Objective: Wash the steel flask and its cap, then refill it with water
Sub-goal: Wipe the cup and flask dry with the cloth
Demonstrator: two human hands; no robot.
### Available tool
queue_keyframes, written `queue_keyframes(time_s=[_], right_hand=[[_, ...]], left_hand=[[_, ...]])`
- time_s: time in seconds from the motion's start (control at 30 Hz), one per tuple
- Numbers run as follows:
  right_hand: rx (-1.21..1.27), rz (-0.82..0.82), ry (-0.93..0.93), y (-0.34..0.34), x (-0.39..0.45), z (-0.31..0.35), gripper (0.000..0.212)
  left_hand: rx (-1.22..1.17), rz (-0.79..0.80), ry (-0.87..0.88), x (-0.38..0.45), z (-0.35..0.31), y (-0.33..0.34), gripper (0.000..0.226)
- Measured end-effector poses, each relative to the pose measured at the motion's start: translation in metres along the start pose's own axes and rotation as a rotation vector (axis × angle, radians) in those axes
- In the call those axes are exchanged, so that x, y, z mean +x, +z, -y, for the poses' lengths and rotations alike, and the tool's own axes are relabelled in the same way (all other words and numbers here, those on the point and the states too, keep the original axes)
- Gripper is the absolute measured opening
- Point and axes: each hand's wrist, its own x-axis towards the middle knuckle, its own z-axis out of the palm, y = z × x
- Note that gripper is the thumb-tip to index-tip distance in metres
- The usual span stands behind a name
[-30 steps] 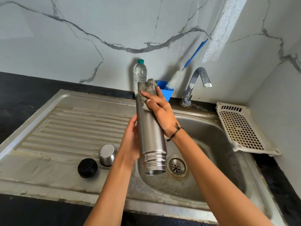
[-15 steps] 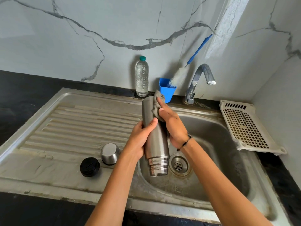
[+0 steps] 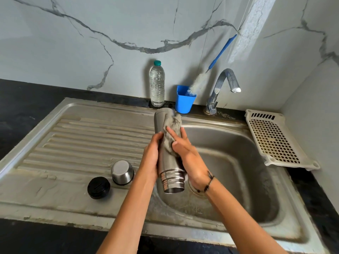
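While your left hand (image 3: 150, 158) grips the steel flask (image 3: 167, 153) over the sink (image 3: 238, 162) | right hand (image 3: 189, 158) presses cloth (image 3: 172, 129) on it | cap (image 3: 122, 172) unwashed (judging by position), refill pending

Both hands, the left hand (image 3: 150, 158) and the right hand (image 3: 190, 162), are holding the steel flask (image 3: 167, 162) upside down over the sink basin (image 3: 238, 180), blocking its left part. The steel cup cap (image 3: 122, 172) and black stopper (image 3: 98, 187) are sitting on the drainboard (image 3: 82, 143) near the basin edge. The tap (image 3: 222, 88), blue cup (image 3: 184, 99) with bottle brush (image 3: 211, 68), and water bottle (image 3: 157, 85) are lining the back wall.
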Motion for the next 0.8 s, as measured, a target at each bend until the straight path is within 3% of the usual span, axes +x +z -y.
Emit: queue_keyframes(time_s=[0.13,0.3,0.43,0.53,0.57,0.67,0.8], right_hand=[[0.002,-0.020,-0.002,-0.003,0.040,0.016,0.044],[0.025,0.024,0.054,-0.010,0.077,0.025,0.054],[0.073,0.021,0.038,-0.016,0.076,0.015,0.047],[0.067,-0.013,0.036,-0.018,0.067,0.000,0.042],[0.041,-0.038,0.036,-0.019,0.066,-0.002,0.043],[0.076,-0.069,0.060,-0.020,0.069,-0.004,0.053],[0.107,-0.072,0.148,-0.013,0.050,0.002,0.070]], left_hand=[[0.069,0.006,0.023,-0.005,-0.003,0.000,0.049],[0.028,0.058,0.003,-0.010,-0.008,0.003,0.052],[0.127,0.006,-0.025,-0.009,-0.015,0.002,0.045],[0.186,-0.070,0.063,-0.003,-0.014,0.002,0.027],[0.207,-0.088,0.093,-0.002,-0.013,0.004,0.027],[0.276,-0.036,0.112,-0.002,-0.006,0.005,0.061],[0.221,0.048,0.092,-0.009,-0.010,0.005,0.042]])
